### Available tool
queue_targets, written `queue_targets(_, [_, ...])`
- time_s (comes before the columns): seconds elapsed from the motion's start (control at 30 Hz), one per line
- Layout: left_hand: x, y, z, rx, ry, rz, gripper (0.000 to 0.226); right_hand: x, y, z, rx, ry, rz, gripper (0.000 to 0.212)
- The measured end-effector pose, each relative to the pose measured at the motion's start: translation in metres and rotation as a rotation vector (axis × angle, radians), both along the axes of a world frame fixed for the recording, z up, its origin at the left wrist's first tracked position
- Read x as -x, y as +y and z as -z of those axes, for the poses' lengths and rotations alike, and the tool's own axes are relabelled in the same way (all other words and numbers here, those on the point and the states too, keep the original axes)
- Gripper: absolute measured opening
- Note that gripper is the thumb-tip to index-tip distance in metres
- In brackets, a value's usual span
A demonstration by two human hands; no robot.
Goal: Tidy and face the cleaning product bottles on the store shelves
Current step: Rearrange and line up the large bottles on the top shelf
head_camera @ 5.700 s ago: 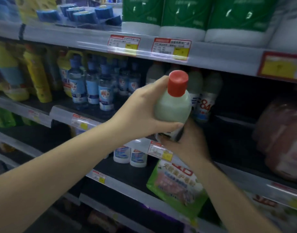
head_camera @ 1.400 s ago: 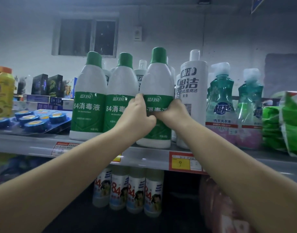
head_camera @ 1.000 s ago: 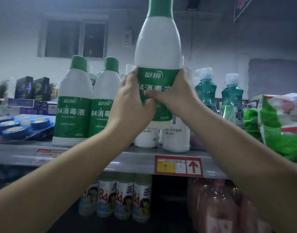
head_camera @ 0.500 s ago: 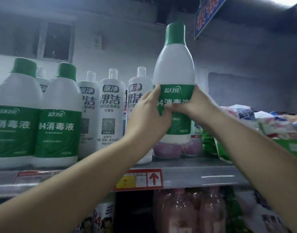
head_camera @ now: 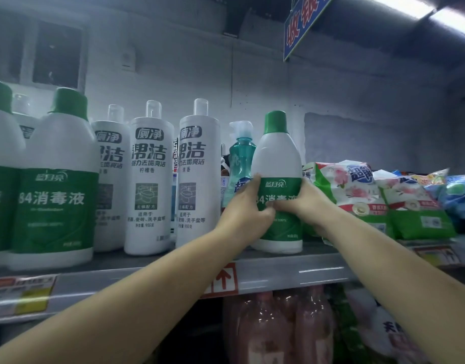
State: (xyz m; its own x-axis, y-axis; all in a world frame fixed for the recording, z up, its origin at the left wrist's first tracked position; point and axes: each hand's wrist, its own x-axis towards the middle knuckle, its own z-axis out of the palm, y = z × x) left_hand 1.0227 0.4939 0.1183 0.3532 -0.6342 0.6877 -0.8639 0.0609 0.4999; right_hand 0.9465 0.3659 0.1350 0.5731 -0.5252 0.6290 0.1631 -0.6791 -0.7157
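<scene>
Here teal pump bottle and detergent bags flank the held bottle.

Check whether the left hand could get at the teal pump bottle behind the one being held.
Probably not directly: the left hand grips the green-label bottle, which stands in front of the teal pump bottle, beside a white cleaner bottle.
</scene>
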Motion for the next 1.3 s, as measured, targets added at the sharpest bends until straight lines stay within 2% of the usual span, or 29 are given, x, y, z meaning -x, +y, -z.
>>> queue_targets(0.07, [-0.001,0.000,0.000,0.004,-0.003,-0.002,0.065,0.000,-0.003,0.000,-0.030,0.026,-0.015,0.058])
queue_targets(0.23, [-0.005,-0.001,0.003,0.009,-0.027,0.008,0.055,-0.003,-0.007,-0.002,-0.061,0.081,-0.062,0.052])
queue_targets(0.4, [-0.008,0.002,0.007,-0.127,-0.181,-0.048,0.074,-0.001,-0.003,0.001,-0.061,0.093,-0.032,0.050])
queue_targets(0.47, [-0.007,0.012,0.008,-0.132,-0.312,-0.085,0.076,0.000,0.002,-0.003,-0.004,0.068,0.118,0.063])
queue_targets(0.53, [-0.008,0.029,0.006,-0.084,-0.429,-0.108,0.074,-0.001,0.008,-0.012,0.135,-0.055,0.368,0.074])
queue_targets(0.6, [-0.013,0.052,0.003,-0.041,-0.502,-0.155,0.073,-0.005,0.026,-0.020,0.333,-0.207,0.536,0.065])
queue_targets(0.63, [-0.019,0.064,0.000,-0.024,-0.525,-0.192,0.072,-0.009,0.038,-0.023,0.427,-0.271,0.553,0.059])
queue_targets(0.8, [-0.059,0.124,-0.014,0.062,-0.492,-0.403,0.073,-0.049,0.107,-0.029,0.764,-0.367,0.437,0.046])
queue_targets(0.97, [-0.089,0.170,-0.011,0.104,-0.439,-0.591,0.073,-0.095,0.169,-0.020,0.854,-0.333,0.163,0.043])
queue_targets(1.13, [-0.109,0.202,-0.002,0.102,-0.234,-0.767,0.080,-0.133,0.206,-0.004,0.761,-0.149,-0.075,0.053])
queue_targets(1.3, [-0.121,0.215,0.004,0.119,-0.048,-0.776,0.068,-0.168,0.212,0.002,0.335,0.126,-0.279,0.051])
